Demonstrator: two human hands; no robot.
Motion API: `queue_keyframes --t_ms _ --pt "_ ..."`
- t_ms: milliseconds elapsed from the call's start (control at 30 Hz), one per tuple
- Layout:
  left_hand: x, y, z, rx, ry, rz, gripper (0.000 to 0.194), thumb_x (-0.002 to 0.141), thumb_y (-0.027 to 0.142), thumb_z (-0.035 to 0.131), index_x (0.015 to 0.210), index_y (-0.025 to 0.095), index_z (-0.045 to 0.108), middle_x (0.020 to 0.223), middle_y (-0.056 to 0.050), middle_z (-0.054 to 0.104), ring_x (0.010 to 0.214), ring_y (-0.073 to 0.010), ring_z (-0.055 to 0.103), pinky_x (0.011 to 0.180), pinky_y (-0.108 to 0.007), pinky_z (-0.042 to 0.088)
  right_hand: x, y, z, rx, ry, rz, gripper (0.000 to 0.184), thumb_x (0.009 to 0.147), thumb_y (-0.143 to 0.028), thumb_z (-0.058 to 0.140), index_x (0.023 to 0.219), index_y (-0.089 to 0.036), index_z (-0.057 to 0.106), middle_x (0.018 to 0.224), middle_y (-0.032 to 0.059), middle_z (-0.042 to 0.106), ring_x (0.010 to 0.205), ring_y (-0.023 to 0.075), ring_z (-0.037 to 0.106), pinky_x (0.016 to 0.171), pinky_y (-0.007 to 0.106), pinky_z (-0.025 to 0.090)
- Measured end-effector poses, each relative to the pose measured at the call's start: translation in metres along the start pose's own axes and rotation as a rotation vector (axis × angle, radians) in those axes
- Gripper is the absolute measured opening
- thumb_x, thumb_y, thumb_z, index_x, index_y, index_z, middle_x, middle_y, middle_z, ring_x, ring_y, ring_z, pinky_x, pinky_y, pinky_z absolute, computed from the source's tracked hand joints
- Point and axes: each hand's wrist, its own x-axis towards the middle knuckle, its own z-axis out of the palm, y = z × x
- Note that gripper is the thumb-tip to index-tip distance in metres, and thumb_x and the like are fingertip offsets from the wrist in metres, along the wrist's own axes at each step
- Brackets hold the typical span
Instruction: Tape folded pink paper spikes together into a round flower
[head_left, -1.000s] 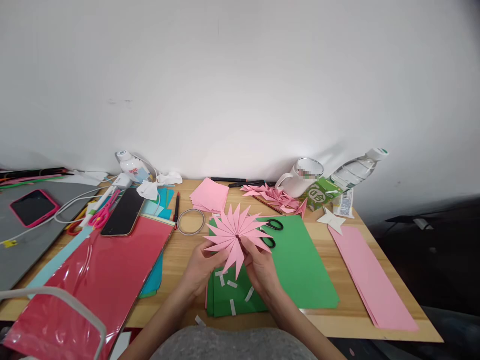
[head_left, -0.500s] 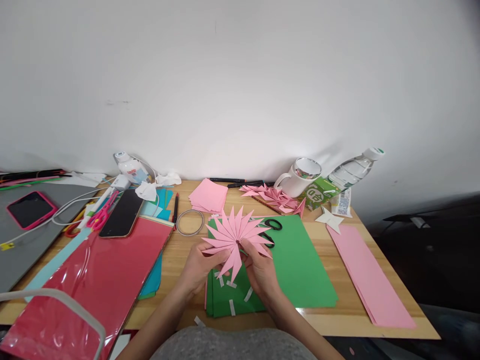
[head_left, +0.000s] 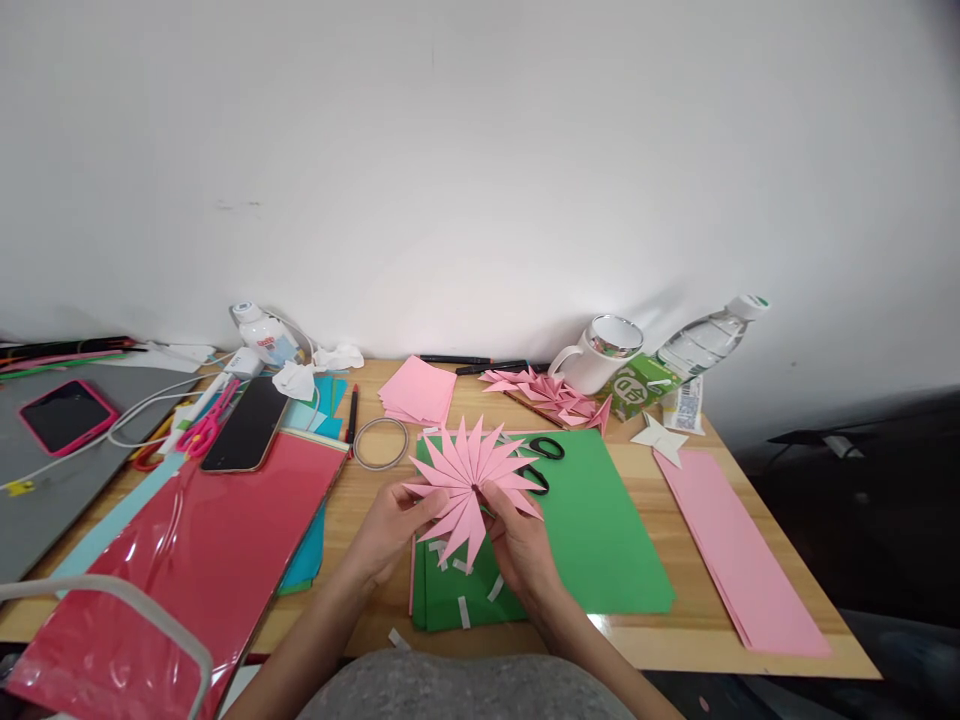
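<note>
A pink folded paper flower (head_left: 474,470) with many pointed petals is held above green paper sheets (head_left: 607,540). My left hand (head_left: 390,525) pinches its left petals, thumb on top and fingers beneath. On the other side, my right hand (head_left: 521,545) grips the flower's lower right, its thumb pressed close to the centre. The fingers under the petals are partly hidden. Black-handled scissors (head_left: 546,449) lie on the green paper, partly covered by the flower. Below it, several short white tape strips (head_left: 463,611) rest on the sheets.
Behind stand a white mug (head_left: 590,362), a green box (head_left: 637,388) and a water bottle (head_left: 705,342). Pink squares (head_left: 418,390) and folded pink pieces (head_left: 555,395) lie at the back, long pink sheets (head_left: 742,550) at right. Leftward are a phone (head_left: 246,425) and red packaged paper (head_left: 202,560).
My left thumb has shifted up and inward on the petals, and the flower has turned slightly. My right hand keeps its hold near the centre.
</note>
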Motion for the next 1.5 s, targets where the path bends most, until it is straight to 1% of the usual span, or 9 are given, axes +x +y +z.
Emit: queue_keyframes --t_ms 167,267,367,467,567,700,933,1333,1500 --pt "0.0 0.003 -0.005 -0.002 0.067 0.013 0.037 0.062 0.044 0.078 0.079 0.011 0.072 0.073 -0.006 0.07 0.062 -0.0138 0.061 0.056 -0.023 0.049 0.003 0.003 -0.006 0.034 0.016 0.036 0.029 0.065 -0.031 0.076 0.089 -0.015 0.072 0.092 0.0068 0.074 0.088 0.0229 0.067 0.075 0.034 0.052" --pt "-0.001 0.004 -0.004 0.064 0.127 0.066 0.048 0.064 0.045 0.076 0.098 0.012 0.068 0.081 -0.007 0.07 0.069 -0.017 0.064 0.057 -0.025 0.05 0.006 0.002 -0.007 0.057 0.041 0.026 0.029 0.064 -0.029 0.077 0.088 -0.015 0.072 0.097 0.0071 0.074 0.092 0.0232 0.067 0.078 0.034 0.053" --pt "-0.002 0.002 -0.002 0.199 0.252 0.273 0.052 0.067 0.042 0.075 0.111 0.017 0.06 0.099 -0.009 0.067 0.088 -0.0214 0.065 0.072 -0.032 0.054 0.007 0.0 -0.006 0.079 0.11 0.004 0.021 0.064 -0.027 0.078 0.082 -0.017 0.073 0.092 0.0049 0.075 0.088 0.0206 0.068 0.078 0.031 0.054" --pt "-0.005 -0.003 -0.001 0.509 0.339 0.575 0.046 0.065 0.036 0.077 0.105 0.021 0.059 0.113 -0.009 0.06 0.105 -0.0242 0.059 0.09 -0.038 0.049 0.008 -0.003 -0.004 0.087 0.154 -0.023 0.016 0.065 -0.027 0.076 0.078 -0.019 0.073 0.091 0.0035 0.075 0.09 0.0199 0.068 0.081 0.03 0.054" --pt "-0.006 -0.006 -0.001 0.819 0.261 0.76 0.049 0.061 0.037 0.081 0.103 0.023 0.061 0.117 -0.009 0.056 0.112 -0.0275 0.054 0.094 -0.042 0.047 0.009 -0.004 -0.002 0.083 0.197 -0.037 0.019 0.065 -0.028 0.076 0.082 -0.019 0.073 0.096 0.0037 0.075 0.099 0.0223 0.066 0.086 0.032 0.054" --pt "-0.006 -0.008 -0.002 0.983 0.144 0.867 0.042 0.066 0.034 0.078 0.104 0.023 0.061 0.117 -0.01 0.054 0.112 -0.0262 0.055 0.092 -0.041 0.049 0.009 -0.005 -0.002 0.106 0.218 -0.048 0.027 0.065 -0.03 0.076 0.089 -0.017 0.071 0.094 0.0036 0.075 0.101 0.0235 0.065 0.088 0.033 0.053" --pt "-0.005 -0.01 -0.003 0.977 0.056 0.941 0.026 0.082 0.026 0.063 0.107 0.021 0.063 0.116 -0.011 0.057 0.103 -0.0221 0.062 0.088 -0.038 0.054 0.007 -0.006 -0.002 0.137 0.207 -0.043 0.026 0.065 -0.028 0.076 0.087 -0.016 0.071 0.088 0.0041 0.075 0.1 0.0239 0.066 0.088 0.034 0.053" --pt "-0.005 -0.009 -0.003 0.962 0.03 0.983 0.022 0.083 0.016 0.061 0.105 0.019 0.063 0.116 -0.012 0.056 0.097 -0.0181 0.063 0.085 -0.034 0.056 0.007 -0.003 -0.004 0.112 0.216 -0.015 0.017 0.066 -0.026 0.074 0.082 -0.021 0.071 0.091 0.003 0.074 0.1 0.0208 0.065 0.089 0.032 0.051" --pt "-0.008 -0.009 -0.002 1.062 0.026 1.05 0.033 0.082 0.011 0.059 0.113 0.022 0.061 0.134 -0.014 0.044 0.115 -0.0236 0.054 0.091 -0.039 0.051 0.006 -0.005 -0.002 0.127 0.237 -0.032 0.019 0.065 -0.027 0.075 0.083 -0.02 0.071 0.093 0.0029 0.074 0.099 0.0213 0.065 0.089 0.032 0.051"
